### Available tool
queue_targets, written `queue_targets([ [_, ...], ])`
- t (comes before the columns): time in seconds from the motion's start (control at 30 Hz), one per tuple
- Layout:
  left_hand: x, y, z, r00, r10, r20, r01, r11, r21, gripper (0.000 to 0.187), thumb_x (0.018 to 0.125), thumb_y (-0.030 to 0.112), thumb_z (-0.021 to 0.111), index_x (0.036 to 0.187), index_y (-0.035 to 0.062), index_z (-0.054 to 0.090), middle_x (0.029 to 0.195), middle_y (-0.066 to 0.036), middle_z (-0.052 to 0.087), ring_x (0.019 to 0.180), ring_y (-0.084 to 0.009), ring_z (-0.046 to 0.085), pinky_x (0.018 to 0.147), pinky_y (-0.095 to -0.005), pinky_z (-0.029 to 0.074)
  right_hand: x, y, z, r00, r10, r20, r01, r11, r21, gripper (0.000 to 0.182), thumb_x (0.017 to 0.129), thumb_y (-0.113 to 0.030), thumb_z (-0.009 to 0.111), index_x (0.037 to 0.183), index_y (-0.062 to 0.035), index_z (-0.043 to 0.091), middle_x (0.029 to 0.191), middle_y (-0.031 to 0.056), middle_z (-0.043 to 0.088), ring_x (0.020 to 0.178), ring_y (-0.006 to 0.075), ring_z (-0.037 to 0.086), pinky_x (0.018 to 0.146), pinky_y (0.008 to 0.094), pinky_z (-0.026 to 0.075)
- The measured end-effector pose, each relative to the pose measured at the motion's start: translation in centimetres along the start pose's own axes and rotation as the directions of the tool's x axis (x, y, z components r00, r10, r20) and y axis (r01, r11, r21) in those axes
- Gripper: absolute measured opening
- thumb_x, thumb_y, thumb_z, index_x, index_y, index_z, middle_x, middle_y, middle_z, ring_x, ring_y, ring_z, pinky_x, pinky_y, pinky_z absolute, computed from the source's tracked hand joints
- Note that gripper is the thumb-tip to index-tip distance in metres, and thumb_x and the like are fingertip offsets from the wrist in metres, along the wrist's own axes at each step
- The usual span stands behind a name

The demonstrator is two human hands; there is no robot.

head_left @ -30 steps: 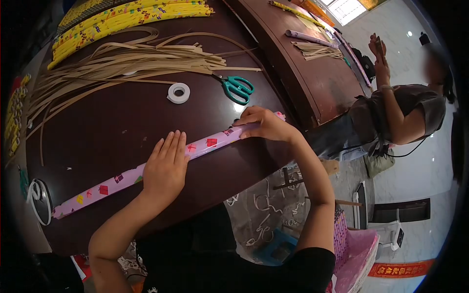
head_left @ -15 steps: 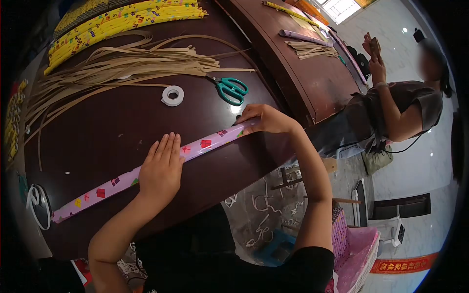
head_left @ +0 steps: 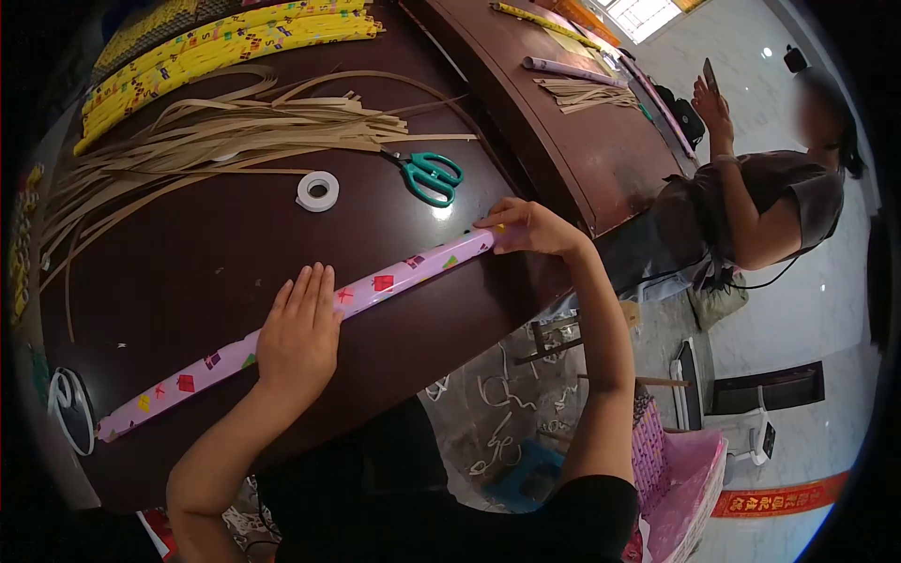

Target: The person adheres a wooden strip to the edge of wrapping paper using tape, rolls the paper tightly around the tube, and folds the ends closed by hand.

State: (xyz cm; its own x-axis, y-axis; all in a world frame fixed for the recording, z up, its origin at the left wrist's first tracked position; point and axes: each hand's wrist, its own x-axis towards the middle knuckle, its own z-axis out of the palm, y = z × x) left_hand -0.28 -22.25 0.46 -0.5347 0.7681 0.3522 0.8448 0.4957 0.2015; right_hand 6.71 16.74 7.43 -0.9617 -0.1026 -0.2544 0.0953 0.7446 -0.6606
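A long pink roll of wrapping paper [head_left: 385, 283] with printed gift boxes and bows lies diagonally across the dark brown table [head_left: 253, 249]. My left hand [head_left: 298, 338] rests flat on its middle, fingers stretched out and held together. At the far right end of the roll, my right hand [head_left: 537, 231] has thumb and fingers closed around the paper. Beyond the roll sit a white roll of tape [head_left: 303, 193] and green-handled scissors [head_left: 414, 172], touched by neither hand.
Brown flat strips [head_left: 272, 131] are heaped behind the tape, with yellow printed tubes [head_left: 225, 58] farther back. A second table [head_left: 535, 122] holds more strips and rolls. At right stands a person [head_left: 751, 211] holding a phone. A blue stool [head_left: 530, 474] is below the table edge.
My right hand has slid slightly right along the end of the roll. My left hand stays flat on the paper. The whole view has shifted a little to the left.
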Motion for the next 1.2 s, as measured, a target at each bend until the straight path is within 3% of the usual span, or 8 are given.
queue_targets([
  [0.27, -0.1, 0.1, -0.1, 1.000, -0.006, 0.027, 0.007, 0.999, -0.040, 0.045, 0.099, 0.014, 0.050, 0.138, -0.0081, 0.046, 0.138, -0.023, 0.052, 0.132, -0.0335, 0.049, 0.112, -0.0458, 0.037, 0.1, -0.4, 1.7, 0.993, 0.031, -0.112, -0.033, 0.999, -0.016, 0.042, 0.072, -0.018, 0.086, 0.112, -0.0093, 0.074, 0.103, 0.0056, 0.061, 0.098, 0.0189, 0.057, 0.088, 0.0311, 0.045],
  [0.43, -0.1, 0.0, 0.2, 1.000, -0.001, 0.025, 0.001, 1.000, 0.006, 0.048, 0.097, 0.018, 0.053, 0.137, -0.0065, 0.047, 0.137, -0.022, 0.054, 0.131, -0.0319, 0.050, 0.112, -0.0437, 0.035, -1.6, 3.0, 1.0, 0.976, 0.018, -0.217, 0.017, 0.987, 0.161, 0.037, 0.075, -0.008, 0.081, 0.111, -0.0090, 0.075, 0.111, 0.0049, 0.060, 0.104, 0.0178, 0.056, 0.093, 0.0313, 0.044],
  [0.67, 0.1, 0.2, -0.2, 0.999, 0.007, 0.036, -0.006, 1.000, -0.028, 0.045, 0.099, 0.012, 0.049, 0.138, -0.0080, 0.045, 0.138, -0.024, 0.052, 0.131, -0.0345, 0.050, 0.111, -0.0458, 0.037, -3.3, 2.8, 1.0, 0.942, 0.132, -0.310, -0.035, 0.954, 0.299, 0.058, 0.074, -0.009, 0.082, 0.129, -0.0056, 0.063, 0.129, 0.0073, 0.058, 0.119, 0.0192, 0.054, 0.104, 0.0316, 0.040],
  [0.83, 0.0, 0.1, -0.1, 1.000, 0.012, 0.013, -0.012, 1.000, -0.014, 0.047, 0.096, 0.015, 0.053, 0.136, -0.0080, 0.047, 0.135, -0.024, 0.055, 0.130, -0.0345, 0.050, 0.110, -0.0453, 0.038, -1.8, 2.1, 4.4, 0.856, 0.065, -0.512, -0.022, 0.996, 0.089, 0.073, 0.073, -0.020, 0.087, 0.137, -0.0069, 0.055, 0.128, 0.0070, 0.058, 0.113, 0.0155, 0.055, 0.100, 0.0301, 0.042],
  [0.93, 0.1, 0.2, -0.2, 1.000, -0.003, 0.022, 0.004, 1.000, -0.018, 0.047, 0.096, 0.015, 0.053, 0.137, -0.0075, 0.047, 0.135, -0.024, 0.055, 0.130, -0.0342, 0.050, 0.110, -0.0454, 0.038, -1.9, 3.0, 4.0, 0.839, 0.182, -0.513, -0.084, 0.974, 0.208, 0.067, 0.076, -0.014, 0.084, 0.136, -0.0060, 0.055, 0.123, 0.0072, 0.061, 0.110, 0.0147, 0.057, 0.099, 0.0300, 0.044],
  [1.0, 0.1, 0.0, -0.2, 1.000, 0.002, 0.029, -0.002, 1.000, -0.017, 0.047, 0.096, 0.015, 0.053, 0.137, -0.0072, 0.047, 0.135, -0.024, 0.055, 0.130, -0.0341, 0.050, 0.110, -0.0452, 0.037, -2.5, 4.4, 3.2, 0.875, 0.218, -0.432, 0.034, 0.863, 0.504, 0.060, 0.080, -0.007, 0.079, 0.135, -0.0042, 0.056, 0.115, 0.0075, 0.065, 0.105, 0.0151, 0.061, 0.097, 0.0302, 0.047],
  [1.17, 0.0, 0.1, 0.0, 1.000, 0.009, 0.017, -0.009, 1.000, 0.003, 0.047, 0.096, 0.015, 0.053, 0.137, -0.0069, 0.047, 0.135, -0.023, 0.055, 0.131, -0.0340, 0.050, 0.110, -0.0450, 0.037, -4.1, 5.2, 4.3, 0.784, 0.214, -0.582, 0.192, 0.809, 0.555, 0.046, 0.083, -0.002, 0.076, 0.126, -0.0007, 0.060, 0.106, 0.0065, 0.065, 0.097, 0.0126, 0.062, 0.087, 0.0271, 0.051],
  [1.2, 0.0, 0.1, 0.0, 1.000, 0.003, 0.021, -0.003, 1.000, -0.006, 0.047, 0.096, 0.015, 0.052, 0.137, -0.0071, 0.047, 0.136, -0.023, 0.054, 0.131, -0.0339, 0.050, 0.111, -0.0450, 0.037, -4.4, 5.7, 5.1, 0.681, 0.261, -0.685, 0.191, 0.839, 0.510, 0.041, 0.083, -0.002, 0.075, 0.122, -0.0002, 0.061, 0.104, 0.0061, 0.065, 0.095, 0.0116, 0.062, 0.085, 0.0261, 0.051],
])
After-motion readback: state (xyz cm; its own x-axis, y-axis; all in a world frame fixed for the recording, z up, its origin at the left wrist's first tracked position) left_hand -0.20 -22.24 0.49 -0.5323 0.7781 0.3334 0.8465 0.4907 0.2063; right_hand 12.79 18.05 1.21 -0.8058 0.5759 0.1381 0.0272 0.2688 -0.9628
